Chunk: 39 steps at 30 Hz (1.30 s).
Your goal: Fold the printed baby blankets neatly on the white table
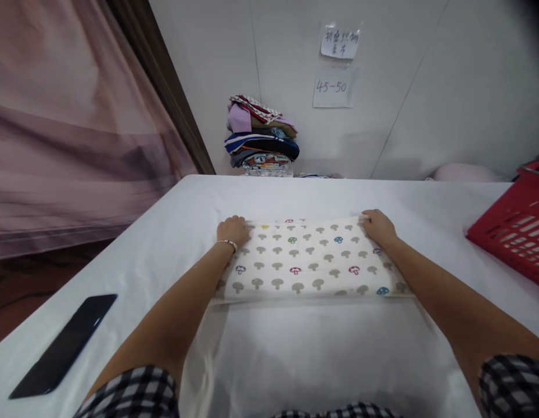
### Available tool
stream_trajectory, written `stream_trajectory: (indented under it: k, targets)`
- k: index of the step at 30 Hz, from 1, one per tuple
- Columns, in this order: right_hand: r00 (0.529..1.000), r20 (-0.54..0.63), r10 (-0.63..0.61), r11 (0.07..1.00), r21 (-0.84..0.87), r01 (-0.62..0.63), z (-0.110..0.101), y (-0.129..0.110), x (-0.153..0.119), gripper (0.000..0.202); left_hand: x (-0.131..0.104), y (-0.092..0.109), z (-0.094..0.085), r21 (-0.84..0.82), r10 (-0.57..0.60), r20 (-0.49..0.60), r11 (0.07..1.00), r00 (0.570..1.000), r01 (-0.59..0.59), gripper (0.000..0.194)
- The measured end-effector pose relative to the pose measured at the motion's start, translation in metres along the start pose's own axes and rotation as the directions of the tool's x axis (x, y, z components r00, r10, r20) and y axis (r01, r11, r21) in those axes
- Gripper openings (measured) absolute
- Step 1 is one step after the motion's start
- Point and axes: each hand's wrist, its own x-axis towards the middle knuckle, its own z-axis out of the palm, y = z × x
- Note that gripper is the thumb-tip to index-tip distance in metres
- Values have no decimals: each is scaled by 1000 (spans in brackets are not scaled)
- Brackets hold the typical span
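Note:
A white cloth (302, 255) printed with grey and coloured mushrooms lies stretched across the table in front of me. My left hand (234, 230) is closed on its far left corner, with a bracelet on the wrist. At the far right corner, my right hand (380, 227) pinches the edge between thumb and fingers. The printed part forms a wide band between my forearms. Nearer to me is a plain white area; I cannot tell how much of it is the cloth's plain side and how much is the table cover.
A white-covered table (134, 255) bears a dark flat phone-like slab (64, 348) at left and a red plastic basket (517, 226) at right. Folded fabrics (263, 139) are piled beyond the far edge. Handwritten papers (333, 87) hang on the wall; a pink curtain (69, 116) hangs left.

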Motion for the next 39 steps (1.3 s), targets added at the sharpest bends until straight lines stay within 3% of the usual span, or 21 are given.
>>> stream_trajectory:
  k: [4,9,15,24,26,29,32,35,39]
  targets:
    - [999,15,28,987,155,-30,-10,1,5,42,6,5,-3,-77,73,44,995,996,-69,39]
    - [997,53,55,975,211,-64,-14,4,6,41,16,27,1,-85,237,2,968,972,-236,50]
    - [997,-47,60,951,306,-43,-10,3,1,31,19,57,8,-145,370,-64,916,927,-375,44]
    - [986,-147,82,928,372,-22,-11,3,-7,27,10,63,5,-4,495,-151,866,856,-501,41]
    - [983,-165,80,928,373,-12,-11,4,-7,27,13,64,4,-7,485,-150,871,862,-491,41]
    - [982,-173,72,938,346,-8,-9,5,-6,26,21,68,5,-95,364,-159,920,918,-381,40]
    - [990,-124,73,955,295,-33,-4,6,-3,28,31,72,9,-210,204,-34,956,978,-207,42]
    - [994,-89,60,965,259,-35,1,8,-1,32,35,71,9,-248,166,64,958,984,-145,45]
    - [997,-60,51,983,178,-40,-5,1,-2,46,22,67,0,-189,291,-164,929,943,-319,42]
